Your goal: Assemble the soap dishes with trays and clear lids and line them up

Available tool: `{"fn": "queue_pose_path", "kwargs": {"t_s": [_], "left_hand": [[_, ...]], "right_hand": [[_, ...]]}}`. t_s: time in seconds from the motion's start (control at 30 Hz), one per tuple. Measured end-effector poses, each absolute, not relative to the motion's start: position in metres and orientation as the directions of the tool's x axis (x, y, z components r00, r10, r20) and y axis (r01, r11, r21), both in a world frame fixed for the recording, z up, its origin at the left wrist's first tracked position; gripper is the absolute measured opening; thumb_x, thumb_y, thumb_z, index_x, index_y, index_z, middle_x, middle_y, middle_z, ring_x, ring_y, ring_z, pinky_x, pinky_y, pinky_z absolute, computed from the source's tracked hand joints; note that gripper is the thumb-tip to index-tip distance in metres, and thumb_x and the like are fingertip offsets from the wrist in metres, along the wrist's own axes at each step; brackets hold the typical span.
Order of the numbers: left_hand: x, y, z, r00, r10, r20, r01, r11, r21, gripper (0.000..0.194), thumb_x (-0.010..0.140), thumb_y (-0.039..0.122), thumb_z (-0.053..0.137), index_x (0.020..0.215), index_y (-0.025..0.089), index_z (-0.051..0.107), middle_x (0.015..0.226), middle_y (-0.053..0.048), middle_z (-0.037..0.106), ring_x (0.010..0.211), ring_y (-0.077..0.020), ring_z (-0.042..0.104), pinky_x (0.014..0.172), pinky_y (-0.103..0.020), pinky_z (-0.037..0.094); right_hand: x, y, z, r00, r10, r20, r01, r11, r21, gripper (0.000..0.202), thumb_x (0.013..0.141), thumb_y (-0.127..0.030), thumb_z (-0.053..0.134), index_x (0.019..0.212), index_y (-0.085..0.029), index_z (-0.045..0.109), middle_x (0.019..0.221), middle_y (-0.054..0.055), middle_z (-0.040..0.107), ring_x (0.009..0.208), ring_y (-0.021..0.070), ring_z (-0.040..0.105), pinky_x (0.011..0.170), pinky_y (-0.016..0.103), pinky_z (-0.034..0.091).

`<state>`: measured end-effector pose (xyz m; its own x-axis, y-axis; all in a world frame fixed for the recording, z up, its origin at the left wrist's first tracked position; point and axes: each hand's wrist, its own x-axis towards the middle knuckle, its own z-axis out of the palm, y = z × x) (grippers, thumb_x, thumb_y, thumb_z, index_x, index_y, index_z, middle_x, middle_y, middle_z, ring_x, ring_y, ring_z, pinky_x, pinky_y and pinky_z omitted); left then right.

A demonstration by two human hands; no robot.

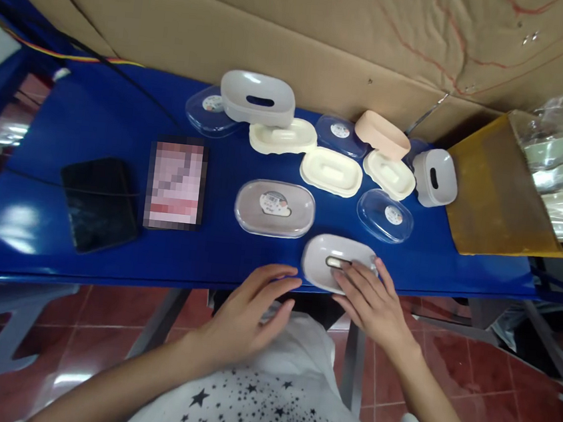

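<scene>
A light grey oval plastic box (317, 263) lies at the table's front edge, with a cream part showing through the slot in its middle. My right hand (370, 297) rests over its right half, fingers stretched out across it and the thumb by the near rim. To the left, my left hand (261, 306) hovers just off the table edge, empty, with its fingers loosely curved and apart. Behind it sits another oval box (251, 211) under a clear lid with a round label. A loose clear lid (384, 215) lies to the right.
Farther back are cream oval trays (330, 171), grey slotted boxes (258, 98), a peach box (383, 134) and more clear lids (339, 136). A dark tablet-like object (98, 205) and a blurred-out pink item (176, 186) lie left. A cardboard carton (489, 192) stands right.
</scene>
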<state>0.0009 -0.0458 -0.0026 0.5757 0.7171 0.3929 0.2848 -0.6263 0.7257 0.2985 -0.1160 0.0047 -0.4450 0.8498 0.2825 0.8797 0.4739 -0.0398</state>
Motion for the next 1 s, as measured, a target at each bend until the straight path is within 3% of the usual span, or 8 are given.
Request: {"fn": "queue_pose_path", "kwargs": {"t_s": [0.17, 0.33, 0.43, 0.5, 0.6, 0.83, 0.9, 1.0], "left_hand": [[0.010, -0.040, -0.013, 0.655, 0.713, 0.250, 0.391, -0.603, 0.696, 0.054, 0.108, 0.033, 0.068, 0.158, 0.033, 0.048, 0.163, -0.014, 0.056, 0.149, -0.0364, 0.059, 0.117, -0.062, 0.059], [0.011, -0.046, -0.008, 0.625, 0.762, 0.171, 0.280, -0.423, 0.862, 0.067, 0.107, 0.032, 0.069, 0.167, 0.038, 0.037, 0.169, -0.014, 0.051, 0.152, -0.0354, 0.057, 0.122, -0.062, 0.056], [0.012, -0.049, -0.003, 0.591, 0.803, 0.083, 0.206, -0.249, 0.946, 0.066, 0.109, 0.033, 0.066, 0.168, 0.038, 0.036, 0.170, -0.014, 0.051, 0.149, -0.0318, 0.061, 0.119, -0.055, 0.060], [0.014, -0.047, -0.001, 0.610, 0.790, 0.066, 0.191, -0.227, 0.955, 0.063, 0.110, 0.032, 0.063, 0.168, 0.038, 0.037, 0.169, -0.014, 0.052, 0.147, -0.0297, 0.063, 0.118, -0.052, 0.061], [0.024, -0.038, 0.003, 0.669, 0.718, 0.192, 0.223, -0.440, 0.870, 0.058, 0.111, 0.029, 0.061, 0.165, 0.033, 0.040, 0.167, -0.015, 0.055, 0.151, -0.0304, 0.060, 0.123, -0.055, 0.057], [0.059, -0.007, 0.022, 0.797, 0.447, 0.405, 0.243, -0.852, 0.463, 0.040, 0.112, 0.018, 0.055, 0.151, 0.012, 0.055, 0.157, -0.023, 0.063, 0.147, -0.0349, 0.062, 0.120, -0.056, 0.057], [0.057, -0.002, 0.028, 0.798, 0.419, 0.432, 0.230, -0.876, 0.425, 0.036, 0.112, 0.018, 0.055, 0.147, 0.012, 0.060, 0.153, -0.021, 0.066, 0.144, -0.0337, 0.065, 0.120, -0.055, 0.058], [0.050, -0.001, 0.031, 0.783, 0.456, 0.423, 0.247, -0.852, 0.462, 0.033, 0.113, 0.020, 0.054, 0.144, 0.015, 0.064, 0.143, -0.018, 0.072, 0.136, -0.0306, 0.069, 0.115, -0.053, 0.061]], "right_hand": [[0.312, -0.127, 0.006, -0.512, 0.834, 0.205, 0.842, 0.534, -0.070, 0.068, 0.106, -0.001, 0.060, 0.168, -0.027, 0.049, 0.157, 0.007, 0.069, 0.145, 0.0259, 0.068, 0.130, 0.057, 0.053], [0.317, -0.125, 0.012, -0.452, 0.833, 0.320, 0.830, 0.524, -0.191, 0.073, 0.105, -0.013, 0.070, 0.172, -0.027, 0.043, 0.149, 0.009, 0.074, 0.139, 0.0285, 0.072, 0.125, 0.060, 0.056], [0.323, -0.122, 0.014, -0.328, 0.843, 0.426, 0.846, 0.463, -0.265, 0.075, 0.102, -0.019, 0.076, 0.170, -0.031, 0.046, 0.143, 0.009, 0.078, 0.132, 0.0315, 0.076, 0.121, 0.062, 0.058], [0.331, -0.120, 0.015, -0.229, 0.840, 0.492, 0.887, 0.388, -0.250, 0.074, 0.100, -0.019, 0.079, 0.167, -0.034, 0.051, 0.141, 0.009, 0.079, 0.129, 0.0335, 0.078, 0.120, 0.063, 0.057], [0.349, -0.115, 0.015, -0.112, 0.812, 0.572, 0.951, 0.255, -0.176, 0.071, 0.097, -0.018, 0.081, 0.162, -0.034, 0.058, 0.141, 0.009, 0.079, 0.130, 0.0354, 0.077, 0.122, 0.064, 0.054], [0.382, -0.092, 0.010, -0.040, 0.817, 0.575, 0.984, 0.133, -0.121, 0.053, 0.103, -0.027, 0.076, 0.154, -0.029, 0.063, 0.141, 0.011, 0.079, 0.133, 0.0353, 0.075, 0.125, 0.062, 0.049], [0.382, -0.077, 0.014, -0.063, 0.843, 0.535, 0.983, 0.145, -0.114, 0.047, 0.106, -0.030, 0.071, 0.153, -0.029, 0.064, 0.144, 0.010, 0.077, 0.136, 0.0339, 0.073, 0.129, 0.061, 0.045], [0.378, -0.055, 0.021, -0.084, 0.870, 0.487, 0.981, 0.157, -0.110, 0.043, 0.109, -0.033, 0.065, 0.152, -0.030, 0.065, 0.149, 0.008, 0.075, 0.140, 0.0319, 0.070, 0.132, 0.059, 0.040]]}}
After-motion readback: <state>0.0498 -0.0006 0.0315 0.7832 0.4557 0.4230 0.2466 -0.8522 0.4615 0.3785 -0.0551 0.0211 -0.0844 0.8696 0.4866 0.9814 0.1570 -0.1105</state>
